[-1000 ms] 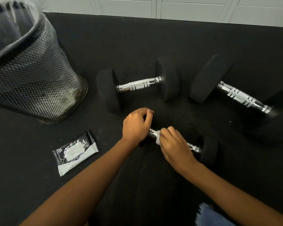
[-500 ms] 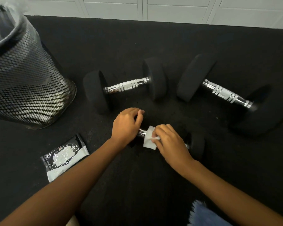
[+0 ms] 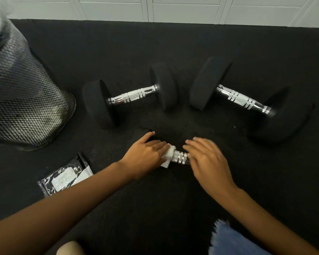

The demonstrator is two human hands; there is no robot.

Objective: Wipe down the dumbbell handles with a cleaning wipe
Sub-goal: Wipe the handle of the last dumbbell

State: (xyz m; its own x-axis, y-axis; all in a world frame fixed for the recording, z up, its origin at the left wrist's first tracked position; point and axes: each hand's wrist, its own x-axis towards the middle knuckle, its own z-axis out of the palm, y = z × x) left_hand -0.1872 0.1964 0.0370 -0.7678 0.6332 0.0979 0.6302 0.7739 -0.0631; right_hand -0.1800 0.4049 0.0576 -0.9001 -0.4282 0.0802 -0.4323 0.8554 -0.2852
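A person works over the smallest dumbbell (image 3: pixel 180 157), which lies on the black rubber floor (image 3: pixel 155 205) well back from its far edge and nearest the camera. The left hand (image 3: pixel 145 153) covers the dumbbell's left end and presses a white cleaning wipe (image 3: pixel 168 157) against the chrome handle, fingers laid across the wipe and thumb stretched towards the black weight head beside it; whether the fingers wrap under the bar cannot be told. The right hand (image 3: pixel 208 161), blurred, lies released and flat with fingers extended over the dumbbell's right end, hiding that weight head. Only a short ringed stretch of handle shows between the two hands, with the wipe touching its left side. Two larger dumbbells lie farther back, nearer the floor's far edge: a mid-sized dumbbell (image 3: pixel 133 96) directly beyond the hands and a big dumbbell (image 3: pixel 241 98) to its right, angled down towards the right, both with bare chrome handles and black heads. A black mesh bin (image 3: pixel 26 107) with a clear plastic liner stands at the left side of the floor, and a wipes packet (image 3: pixel 66 178) lies flat just in front of it, beside the left forearm. White panelled wall (image 3: pixel 173 8) runs along the floor's far edge. A patch of blue fabric (image 3: pixel 228 240) shows beneath the right forearm.
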